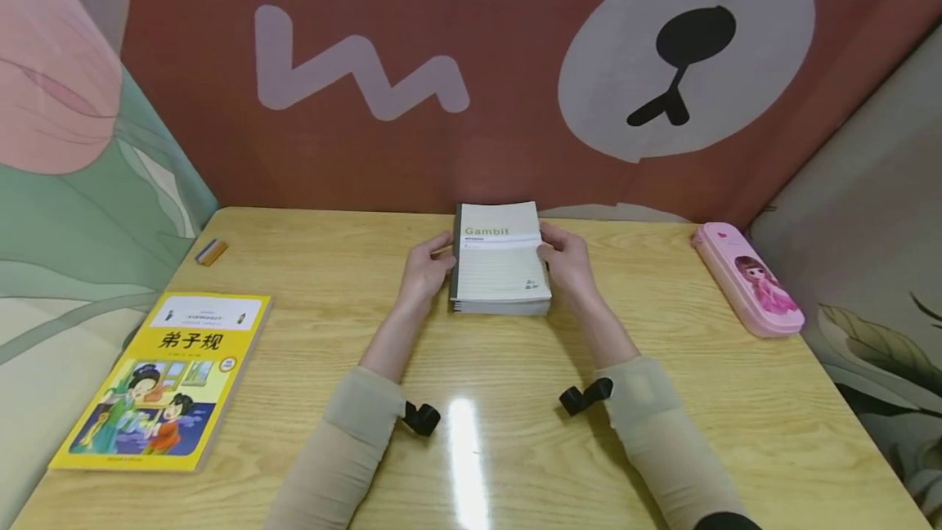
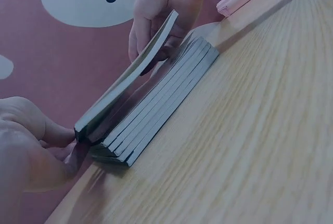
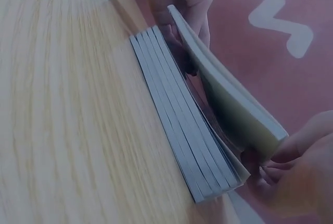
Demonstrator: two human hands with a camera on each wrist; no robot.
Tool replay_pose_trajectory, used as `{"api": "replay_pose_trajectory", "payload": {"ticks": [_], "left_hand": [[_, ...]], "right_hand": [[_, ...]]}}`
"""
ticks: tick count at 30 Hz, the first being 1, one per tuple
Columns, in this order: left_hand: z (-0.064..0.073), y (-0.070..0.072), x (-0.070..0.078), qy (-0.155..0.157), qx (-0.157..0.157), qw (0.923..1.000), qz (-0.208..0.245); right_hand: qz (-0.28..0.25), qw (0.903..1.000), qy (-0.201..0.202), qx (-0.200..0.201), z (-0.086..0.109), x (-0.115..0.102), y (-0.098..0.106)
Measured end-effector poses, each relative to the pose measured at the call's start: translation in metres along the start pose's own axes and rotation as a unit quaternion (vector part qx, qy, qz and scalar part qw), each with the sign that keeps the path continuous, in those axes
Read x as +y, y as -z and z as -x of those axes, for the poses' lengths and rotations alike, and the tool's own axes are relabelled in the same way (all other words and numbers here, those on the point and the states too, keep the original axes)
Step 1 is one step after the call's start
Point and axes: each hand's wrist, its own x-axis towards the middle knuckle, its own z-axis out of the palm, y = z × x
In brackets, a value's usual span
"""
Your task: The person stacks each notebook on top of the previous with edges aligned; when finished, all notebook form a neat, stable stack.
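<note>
A notebook (image 1: 504, 260) with a pale cover, the word "Gambit" and a dark spine lies over a stack of several notebooks (image 2: 164, 104) near the table's back edge. Both wrist views show it raised and slightly bowed, with a gap between it and the stack. My left hand (image 1: 424, 270) pinches its spine edge between thumb and fingers. On the opposite edge, my right hand (image 1: 570, 262) grips it with the thumb on top. The page edges of the stack (image 3: 182, 120) face the wrist cameras.
On the wooden table (image 1: 331, 268), a yellow picture-covered book (image 1: 165, 383) lies at the left, with a small eraser-like block (image 1: 211, 252) behind it. A pink pencil case (image 1: 749, 280) lies at the right. A red curtain-like backdrop (image 1: 508, 145) stands behind the table.
</note>
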Motion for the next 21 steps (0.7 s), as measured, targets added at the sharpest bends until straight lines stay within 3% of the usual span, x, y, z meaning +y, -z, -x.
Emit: {"api": "replay_pose_trajectory", "payload": {"ticks": [9,21], "left_hand": [[-0.0020,-0.0039,-0.0038,-0.012,0.006,0.9999,0.005],[-0.0004,-0.0063,-0.0019,-0.001,0.006,1.0000,0.008]], "right_hand": [[0.054,0.9976,0.039,0.017,-0.0016,0.0030,-0.0011],[0.082,0.9953,0.044,0.028,0.0006,0.0053,-0.0022]]}}
